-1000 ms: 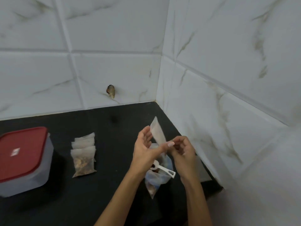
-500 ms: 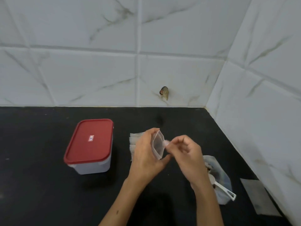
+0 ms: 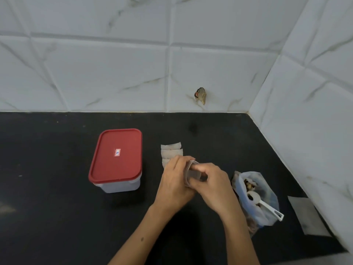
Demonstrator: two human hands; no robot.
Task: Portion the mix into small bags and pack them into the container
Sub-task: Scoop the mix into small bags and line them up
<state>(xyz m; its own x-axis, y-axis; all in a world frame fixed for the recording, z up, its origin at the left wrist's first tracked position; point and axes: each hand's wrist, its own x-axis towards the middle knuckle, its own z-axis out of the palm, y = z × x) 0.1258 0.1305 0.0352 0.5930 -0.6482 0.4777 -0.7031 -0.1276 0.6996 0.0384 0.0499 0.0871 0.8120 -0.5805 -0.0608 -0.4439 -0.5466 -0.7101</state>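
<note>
Left hand (image 3: 174, 183) and right hand (image 3: 211, 185) both pinch the small bag (image 3: 192, 172), container (image 3: 116, 159) well left.

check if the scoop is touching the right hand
Apart. The head view shows the scoop lying in the mix bag, with black counter visible between that bag and the right hand.

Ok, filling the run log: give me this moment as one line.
left hand: holds small bag | right hand: fingers opening bag | scoop: in mix bag | container: lidded
</note>
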